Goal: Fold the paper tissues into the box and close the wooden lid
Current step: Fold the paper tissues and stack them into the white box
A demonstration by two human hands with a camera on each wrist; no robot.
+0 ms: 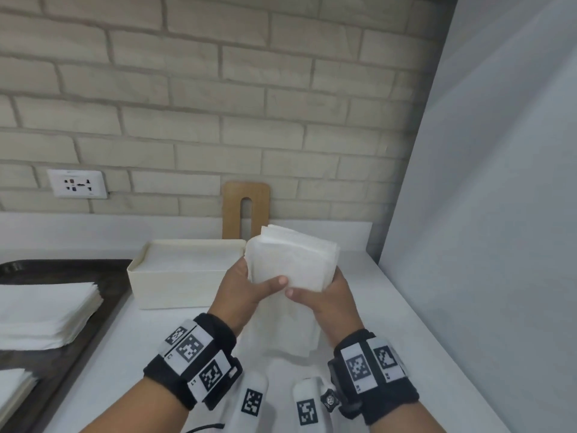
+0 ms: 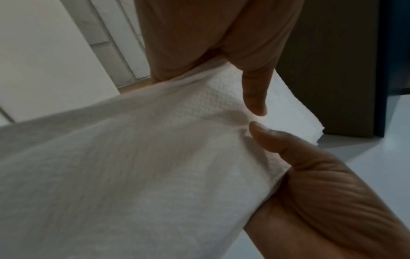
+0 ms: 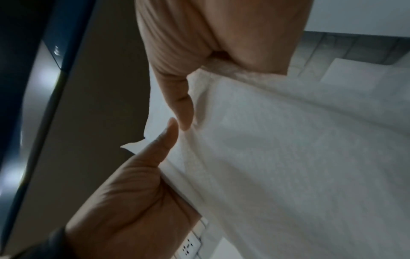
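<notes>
Both hands hold one thick stack of white paper tissues (image 1: pixel 293 260) in the air above the white counter, just right of the cream box (image 1: pixel 175 292). The stack bends over at hand height and its lower half hangs down. My left hand (image 1: pixel 249 285) grips its left edge, thumb across the front. My right hand (image 1: pixel 315 296) grips the right edge, and the two thumbs nearly meet. The left wrist view shows the tissues (image 2: pixel 155 157) pinched under my left hand (image 2: pixel 255 94). The right wrist view shows them (image 3: pixel 288 157) under my right hand (image 3: pixel 182 108). The box holds tissues. The slotted wooden lid (image 1: pixel 232 210) leans upright on the brick wall.
A dark tray (image 1: pixel 118 267) at the left carries two more tissue stacks (image 1: pixel 46 310). A wall socket (image 1: pixel 78 184) sits low on the bricks. A grey panel (image 1: pixel 484 214) bounds the counter on the right.
</notes>
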